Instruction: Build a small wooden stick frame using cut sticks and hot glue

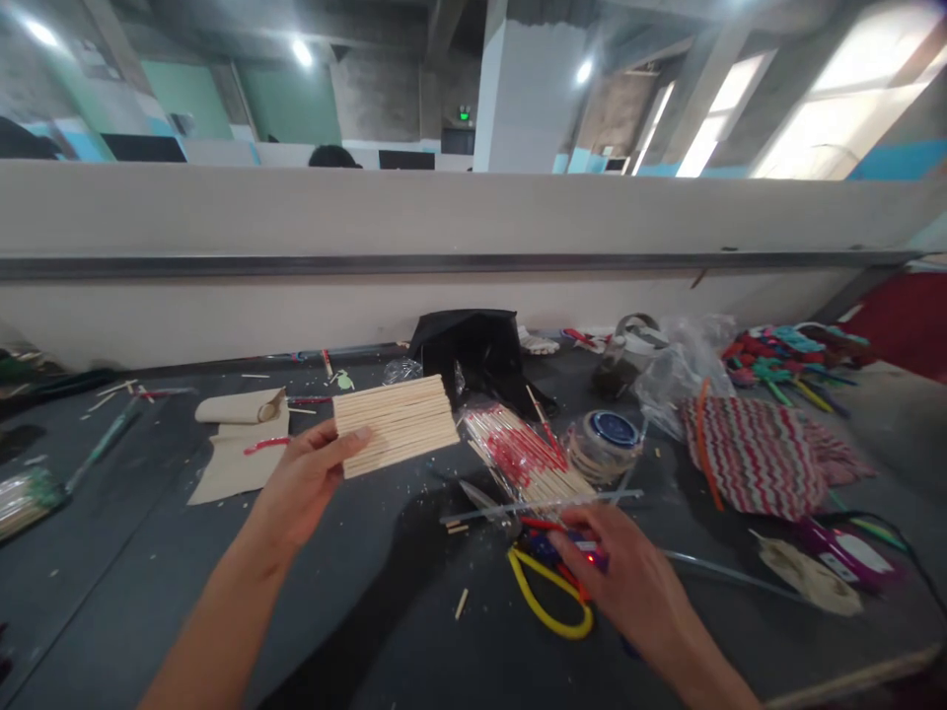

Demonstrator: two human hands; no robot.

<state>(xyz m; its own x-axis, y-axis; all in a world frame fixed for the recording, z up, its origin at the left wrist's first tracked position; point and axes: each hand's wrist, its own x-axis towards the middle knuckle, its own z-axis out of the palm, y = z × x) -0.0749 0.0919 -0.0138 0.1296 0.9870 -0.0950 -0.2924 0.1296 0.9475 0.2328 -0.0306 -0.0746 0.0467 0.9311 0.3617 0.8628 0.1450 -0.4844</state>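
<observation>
My left hand (307, 473) pinches a flat panel of pale wooden sticks (396, 424) laid side by side, raised above the dark table. My right hand (621, 562) is closed around what looks like a blue hot glue gun (544, 544) with a red light glowing; the fingers cover much of it. Beside that hand lie scissors with yellow handles (551, 624), their blades pointing up and left. A clear glue stick (480, 515) crosses near the blades. Just beyond is a plastic pack of red-printed sticks (518, 454).
A clear jar with a blue lid (614, 429) stands behind my right hand. Striped knitted cloth (755, 454) and a purple device (847, 554) lie right. A partly rolled beige sheet (241, 444) lies left. A black bag (473, 350) sits before the low partition (444, 217).
</observation>
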